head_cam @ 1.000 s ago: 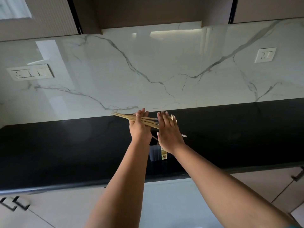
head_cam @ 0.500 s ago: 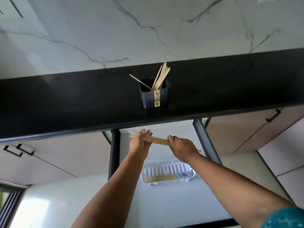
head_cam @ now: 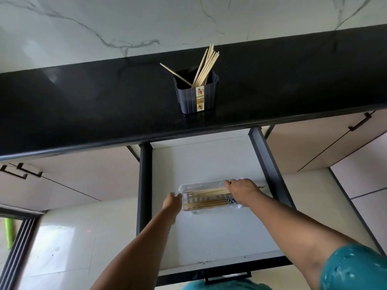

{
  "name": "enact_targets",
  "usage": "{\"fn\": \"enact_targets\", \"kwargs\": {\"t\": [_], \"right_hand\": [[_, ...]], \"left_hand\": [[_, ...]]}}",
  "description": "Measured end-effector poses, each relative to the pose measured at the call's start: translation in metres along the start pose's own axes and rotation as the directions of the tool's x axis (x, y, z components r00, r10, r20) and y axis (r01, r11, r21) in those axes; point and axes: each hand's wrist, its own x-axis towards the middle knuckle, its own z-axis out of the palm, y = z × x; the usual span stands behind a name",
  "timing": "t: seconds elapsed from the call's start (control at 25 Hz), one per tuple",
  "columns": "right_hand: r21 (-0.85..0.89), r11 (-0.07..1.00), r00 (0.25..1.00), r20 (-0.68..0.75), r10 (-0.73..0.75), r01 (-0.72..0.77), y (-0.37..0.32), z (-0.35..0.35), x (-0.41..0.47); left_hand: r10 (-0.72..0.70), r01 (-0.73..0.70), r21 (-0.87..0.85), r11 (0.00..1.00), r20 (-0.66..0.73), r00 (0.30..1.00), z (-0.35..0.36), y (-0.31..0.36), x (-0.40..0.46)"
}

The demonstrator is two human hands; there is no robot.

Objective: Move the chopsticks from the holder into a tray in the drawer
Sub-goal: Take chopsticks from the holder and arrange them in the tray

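A dark ribbed holder (head_cam: 188,99) stands on the black countertop (head_cam: 83,105) with several wooden chopsticks (head_cam: 206,65) leaning in it. Below, the drawer (head_cam: 209,237) is pulled out, and a white slotted tray (head_cam: 188,186) lies on its pale floor. Two bundles of chopsticks lie lengthwise in the tray, one at the back (head_cam: 207,191) and one at the front (head_cam: 205,204). My right hand (head_cam: 243,189) rests palm down on the right ends of the back bundle. My left hand (head_cam: 172,203) touches the tray's left rim, and its fingers are hidden behind it.
Dark drawer side rails (head_cam: 144,185) run along both sides, and a black drawer handle (head_cam: 228,276) is at the near edge. Closed cabinet fronts with black handles (head_cam: 359,122) flank the drawer. A marble backsplash (head_cam: 188,21) rises behind the counter.
Both hands carried a bundle of chopsticks from the counter down into the drawer. The bundle now lies in the tray, and my left hand has come off its left end.
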Motion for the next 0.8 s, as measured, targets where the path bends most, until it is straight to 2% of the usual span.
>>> {"fn": "enact_targets", "kwargs": {"t": [0.12, 0.24, 0.48, 0.64, 0.72, 0.8], "right_hand": [[-0.011, 1.0, 1.0, 0.016, -0.013, 0.014, -0.005, 0.006, 0.013], [0.008, 1.0, 1.0, -0.005, -0.018, 0.018, -0.016, 0.012, 0.026], [0.06, 0.996, 0.997, 0.008, -0.074, 0.073, -0.027, 0.019, 0.039], [0.173, 0.975, 0.987, -0.097, -0.127, 0.142, -0.035, 0.019, 0.037], [0.381, 0.918, 0.977, -0.212, -0.031, 0.111, -0.028, 0.021, 0.03], [0.599, 0.8, 0.911, -0.319, 0.263, -0.022, -0.014, 0.025, 0.018]], "left_hand": [[-0.085, 0.099, -0.162, 0.982, 0.09, 0.992, 0.004, -0.003, 0.01], [-0.095, 0.131, -0.315, 0.94, 0.126, 0.987, 0.008, -0.006, 0.014], [-0.071, 0.093, -0.255, 0.962, 0.094, 0.993, 0.012, -0.012, 0.023], [-0.062, 0.08, -0.325, 0.942, 0.068, 0.996, 0.014, -0.018, 0.028], [-0.048, 0.055, -0.309, 0.95, 0.028, 0.998, 0.015, -0.02, 0.029], [-0.058, 0.051, -0.287, 0.957, -0.016, 0.998, 0.015, -0.021, 0.028]]}}
